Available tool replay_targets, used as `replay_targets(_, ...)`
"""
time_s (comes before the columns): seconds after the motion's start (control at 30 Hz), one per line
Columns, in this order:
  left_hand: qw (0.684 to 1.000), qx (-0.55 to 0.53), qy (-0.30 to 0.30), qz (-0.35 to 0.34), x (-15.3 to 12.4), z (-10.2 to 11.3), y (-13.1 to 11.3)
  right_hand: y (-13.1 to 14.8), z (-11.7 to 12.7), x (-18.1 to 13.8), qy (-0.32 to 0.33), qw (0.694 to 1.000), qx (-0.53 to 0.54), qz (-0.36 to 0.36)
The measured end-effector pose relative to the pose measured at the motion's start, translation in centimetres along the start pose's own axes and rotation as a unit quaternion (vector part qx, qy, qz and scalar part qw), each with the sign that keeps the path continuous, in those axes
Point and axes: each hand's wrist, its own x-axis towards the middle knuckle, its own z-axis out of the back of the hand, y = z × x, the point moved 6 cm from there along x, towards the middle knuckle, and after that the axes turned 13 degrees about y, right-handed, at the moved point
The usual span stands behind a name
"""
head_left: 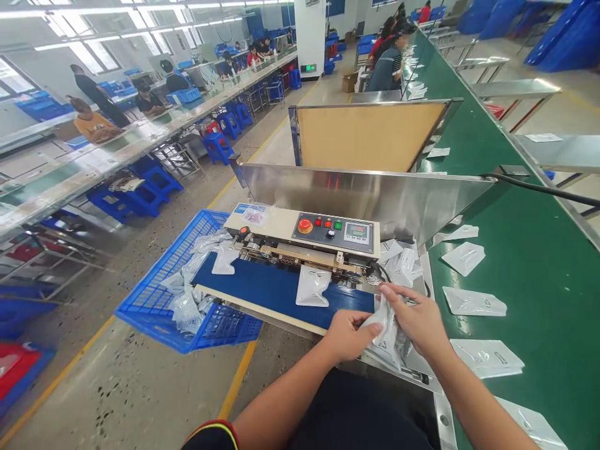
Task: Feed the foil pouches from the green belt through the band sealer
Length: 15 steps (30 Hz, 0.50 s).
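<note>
My left hand (347, 333) and my right hand (417, 319) both grip a clear plastic pouch (385, 331) at the right end of the blue belt (262, 287) of a sealing machine (304, 234). One pouch (311, 286) rides the belt under the sealing rail, and another pouch (224, 259) is near the belt's left end. A pile of pouches (403, 262) lies just beyond my right hand.
A blue crate (154, 300) with several sealed pouches sits left of the machine. Several flat pouches (473, 302) lie on the green conveyor (539, 269) to my right. A steel guard (375, 197) rises behind the machine. Other people work at far benches.
</note>
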Motion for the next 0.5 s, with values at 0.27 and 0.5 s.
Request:
replay_targets(0.27,0.994,0.03,-0.051,-0.091,0.0,0.2,-2.0,-3.0,2.0,-2.9,0.067,0.997,-0.035,-0.002)
replay_targets(0.5,0.977,0.027,-0.212,-0.006,2.9,0.7,-0.2,-6.2,2.9,-1.6,-0.002,0.995,0.055,-0.082)
